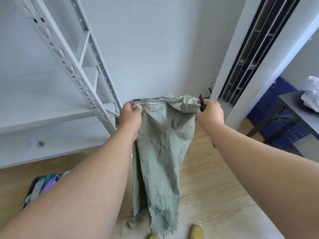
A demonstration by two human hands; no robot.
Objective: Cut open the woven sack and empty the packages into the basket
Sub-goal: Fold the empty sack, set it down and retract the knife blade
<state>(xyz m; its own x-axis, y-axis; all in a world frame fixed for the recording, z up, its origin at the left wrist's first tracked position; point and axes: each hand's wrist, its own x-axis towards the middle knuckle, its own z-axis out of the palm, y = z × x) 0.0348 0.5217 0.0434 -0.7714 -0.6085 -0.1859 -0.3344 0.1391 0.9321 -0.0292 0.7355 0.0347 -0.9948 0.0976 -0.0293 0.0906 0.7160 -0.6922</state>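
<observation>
Both hands up, one woven sack (pixel 160 152) stretched between. Left hand (pixel 131 116) pinches stitched top corner; right hand (pixel 209 112) clamps opposite corner plus one dark cutter (pixel 201 102), tip poking up past knuckles. Sack hangs limp below grips, frayed bottom edge loose near two yellow shoes (pixel 196 232). Shelf post (pixel 72 66) just left of left grip; bare floor (pixel 207 178) under right grip. One basket (pixel 37 188) low-left, packages inside, count unclear.
</observation>
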